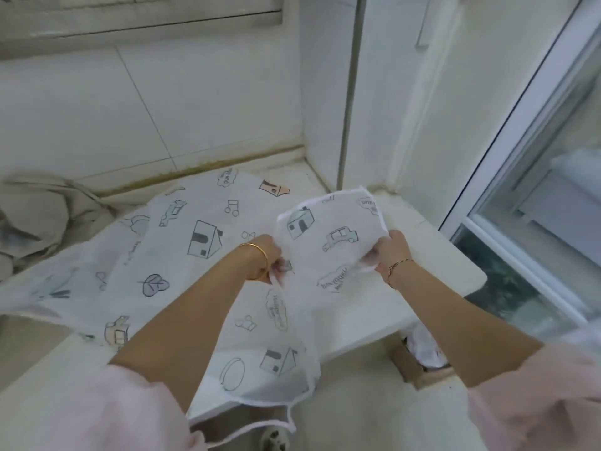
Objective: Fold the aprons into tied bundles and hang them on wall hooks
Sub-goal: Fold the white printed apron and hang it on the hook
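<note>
Currently, nearest cam: pale pink sleeves at both bottom corners, forearms extended fwd over the tabletop. Apron lies spread on the tabletop, mostly left of and under the arms. Its near corner drapes off the front edge, w/ a white tie string dangling below. Cardboard box sits lower down by the tabletop's near-right corner; white stuff inside, can't ID.

Left hand: fingers curled, pinching a bunch of apron fabric at the flap's lower-left side. Gold bangle on that wrist. Right hand: thumb + fingers pinching the flap's right edge; thin chain bracelet on wrist. Hands apart, w/ the flap stretched btwn them, held up off the tabletop.

Orientation: flap's free corner points away from the person, toward the far-right corner. Main body's widest run goes from frame-left to the hands. True long axis can't be fixed, as the cloth is rumpled and partly folded.

Look: thin white semi-sheer fabric, white hemmed edge, line-drawn prints of houses, cars, leaves, music notes, word bubbles (text unreadable).

Farther: beige cloth heap at far left, near the apron's left edge. Behind: white tiled wall; glass door at right.
</note>
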Available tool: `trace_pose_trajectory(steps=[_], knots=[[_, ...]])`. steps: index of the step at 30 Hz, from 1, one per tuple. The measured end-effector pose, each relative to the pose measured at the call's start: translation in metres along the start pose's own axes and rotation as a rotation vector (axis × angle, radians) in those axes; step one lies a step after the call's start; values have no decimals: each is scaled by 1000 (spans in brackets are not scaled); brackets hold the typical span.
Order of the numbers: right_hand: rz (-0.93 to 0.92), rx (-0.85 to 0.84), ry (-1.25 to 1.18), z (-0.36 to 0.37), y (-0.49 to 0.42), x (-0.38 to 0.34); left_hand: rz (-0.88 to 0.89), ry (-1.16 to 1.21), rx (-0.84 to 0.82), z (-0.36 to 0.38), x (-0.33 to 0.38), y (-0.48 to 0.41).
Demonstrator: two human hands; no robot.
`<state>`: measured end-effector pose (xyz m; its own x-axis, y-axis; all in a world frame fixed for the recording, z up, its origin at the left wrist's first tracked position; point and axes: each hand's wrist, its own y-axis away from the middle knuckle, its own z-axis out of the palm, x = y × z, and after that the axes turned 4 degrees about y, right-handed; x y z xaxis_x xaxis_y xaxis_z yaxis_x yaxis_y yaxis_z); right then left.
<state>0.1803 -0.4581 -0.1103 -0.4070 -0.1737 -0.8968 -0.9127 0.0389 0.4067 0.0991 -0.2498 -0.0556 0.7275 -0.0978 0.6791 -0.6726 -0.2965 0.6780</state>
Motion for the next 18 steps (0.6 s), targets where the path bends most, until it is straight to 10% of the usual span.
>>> trace_pose_trajectory(steps=[2,5,8,11,15,18], knots=[[-82,-41,172,-44,11,9,126,-106,12,29,-1,8],[-113,-181,303,-105,22,16,111,-94,-401,59,-7,30],[-184,-392,623,-169,33,34,65,-582,-592,87,-14,47],[-347,-368,1253,-208,60,46,164,-1314,-332,122,-22,51],[-765,217,1480,-245,68,67,561,-1426,145,168,-19,64],[-643,147,1591,-267,81,78,648,-1391,322,198,-24,62]])
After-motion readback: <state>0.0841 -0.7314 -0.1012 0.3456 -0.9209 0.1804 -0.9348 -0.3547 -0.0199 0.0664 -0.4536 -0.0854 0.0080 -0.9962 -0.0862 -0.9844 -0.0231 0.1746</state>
